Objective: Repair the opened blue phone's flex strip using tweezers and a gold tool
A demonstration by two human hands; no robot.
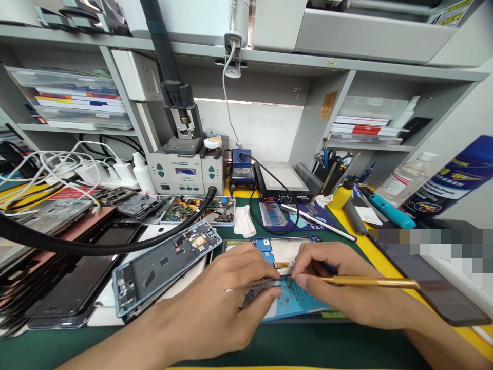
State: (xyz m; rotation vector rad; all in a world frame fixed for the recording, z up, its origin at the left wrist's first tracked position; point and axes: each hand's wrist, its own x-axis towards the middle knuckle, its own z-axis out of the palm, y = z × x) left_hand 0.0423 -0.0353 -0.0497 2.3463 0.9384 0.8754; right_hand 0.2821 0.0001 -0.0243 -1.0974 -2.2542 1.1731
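Observation:
My left hand (227, 288) is closed around a pair of metal tweezers (265, 283), their front end close to the fingertips of my right hand (339, 282). That right hand pinches a slim gold-handled tool (370, 281); its working tip is hidden by the fingers. Between and under both hands lies an opened phone (265, 245) with a blue frame, a large pale battery area and an orange flex cable (284, 265). Nearer to me is a light-blue sheet or panel (295, 303) with print, touched by or just under the fingers.
Left of my hands lies a stripped phone frame (169, 267) on other phones. A black hose (115, 248) arches over them from the hot-air station (185, 172). Behind are a small black-based heating plate (283, 187) and a white pen-like tool (319, 222). A dark phone (427, 282) lies right.

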